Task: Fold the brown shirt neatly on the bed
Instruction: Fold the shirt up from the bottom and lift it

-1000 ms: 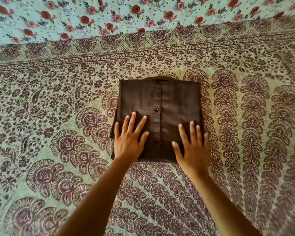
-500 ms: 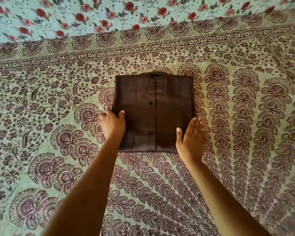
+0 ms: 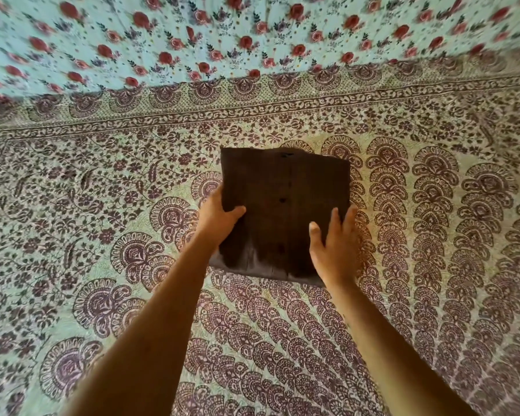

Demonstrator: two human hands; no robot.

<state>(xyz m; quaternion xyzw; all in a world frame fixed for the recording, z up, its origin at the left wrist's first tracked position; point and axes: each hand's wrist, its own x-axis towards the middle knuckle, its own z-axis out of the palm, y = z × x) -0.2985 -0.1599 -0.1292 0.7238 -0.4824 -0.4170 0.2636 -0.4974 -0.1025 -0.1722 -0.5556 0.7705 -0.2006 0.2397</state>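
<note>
The brown shirt [image 3: 282,181], folded into a compact dark rectangle with its buttoned placket up, sits over the bed [image 3: 102,205] between the left hand [image 3: 218,217]'s gripping fingers and the right hand [image 3: 332,250]'s straight ones.

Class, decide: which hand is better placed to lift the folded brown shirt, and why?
Left: the left hand pinches the brown shirt at its edge, thumb on top; the right hand lies open.

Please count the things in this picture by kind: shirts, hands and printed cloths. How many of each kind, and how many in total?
Shirts: 1, the brown shirt
Hands: 2, the left hand and the right hand
Printed cloths: 2, the paisley sheet and the rose cloth
Total: 5
</note>
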